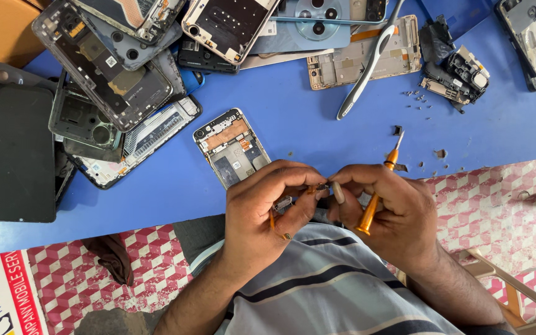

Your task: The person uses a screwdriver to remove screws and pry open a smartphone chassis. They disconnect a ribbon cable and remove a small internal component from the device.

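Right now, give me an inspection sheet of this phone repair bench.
Surface: blue table, bare in the middle, loose screws scattered at right.
Job's things: small part pinched between both hands; orange screwdriver in the right hand; opened phone lying just beyond the hands.
Clutter: pile of phone frames at left, black screen face down, toothbrush, heap of black parts.
Grips: left hand and right hand both closed, fingertips meeting.
Cables: nothing seen.
Surroundings: pink checked floor, wooden chair at right.
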